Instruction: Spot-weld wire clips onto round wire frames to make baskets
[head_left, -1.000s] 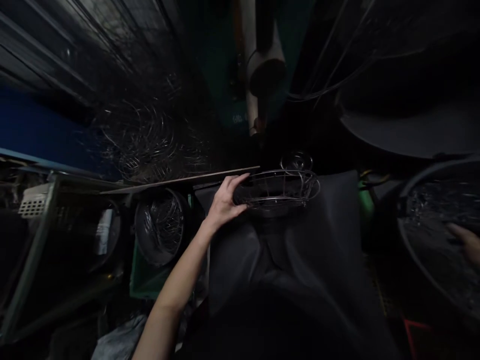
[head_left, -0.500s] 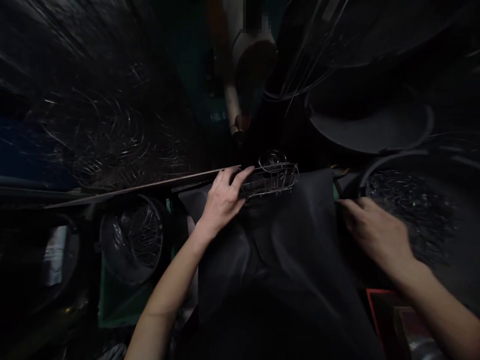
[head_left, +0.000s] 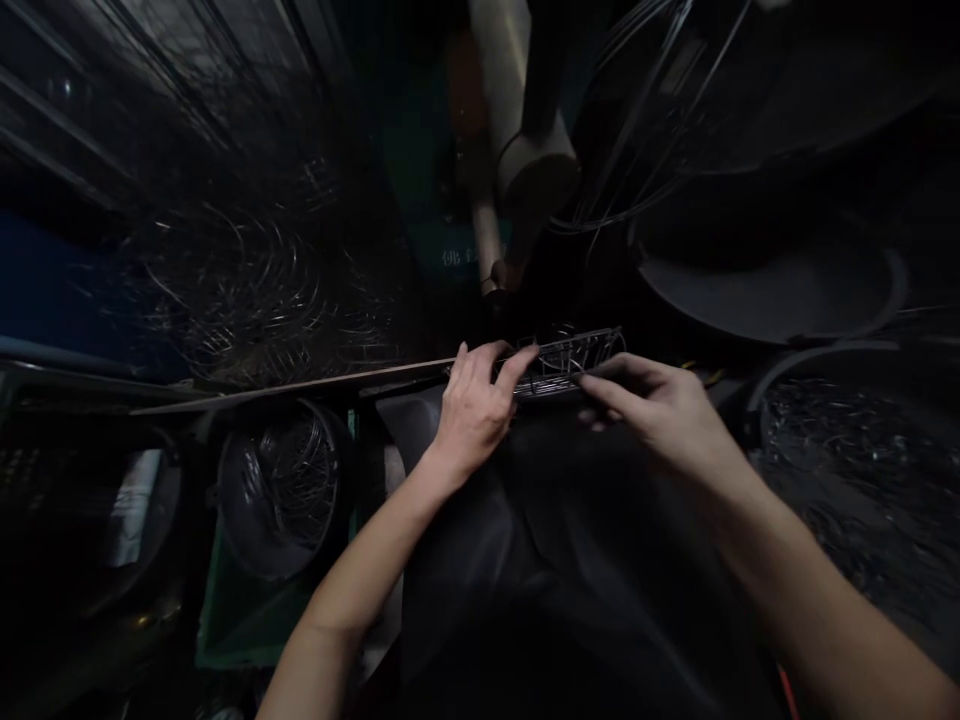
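A small wire rack of thin metal rods lies past the upper edge of the black apron, below the machine's pointed tip. My left hand grips the near left end of the rack, thumb and fingers closed about its wires. At the rack's right end is my right hand, its thumb and forefinger pinched together close to the near rods. Whatever lies in that pinch is too small and dark to make out.
A machine arm hangs above the rack. Bent wires fill a round bucket on the left, and small metal pieces fill a large tub on the right. A wire heap lies behind a thin board.
My right hand has come from the tub's rim on the right to the rack's right end. My left hand stays on the rack. The view has shifted slightly.
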